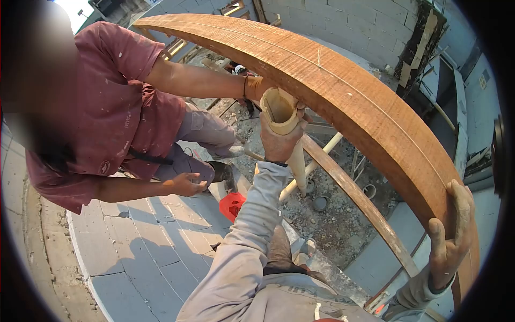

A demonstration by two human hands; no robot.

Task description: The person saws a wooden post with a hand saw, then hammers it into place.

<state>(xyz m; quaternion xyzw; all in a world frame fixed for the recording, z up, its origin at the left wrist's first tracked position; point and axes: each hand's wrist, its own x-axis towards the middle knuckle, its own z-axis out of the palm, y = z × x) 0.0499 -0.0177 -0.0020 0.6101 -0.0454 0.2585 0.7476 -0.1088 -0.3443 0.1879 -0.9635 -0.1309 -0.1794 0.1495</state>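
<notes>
A long reddish-brown wooden beam (343, 86) spans the view from upper left to lower right, with a thin line running along its face. Beside its lower edge, my left hand (279, 145) is closed around the upper part of a hollow bamboo pole (280, 129), whose open end faces me. The pole slants down toward the rubble below. Against the beam's near right end lies my right hand (453, 231), fingers stretched out and thumb apart. A co-worker's hand (260, 90) reaches to the beam just behind the bamboo's top.
The co-worker in a red shirt (107, 123) stands at left by a grey block wall top (155, 257). A narrow wooden plank (359, 204) slopes below the beam. Rubble (332, 225) and buckets (321, 203) lie far below. A red bag (232, 205) is near the wall edge.
</notes>
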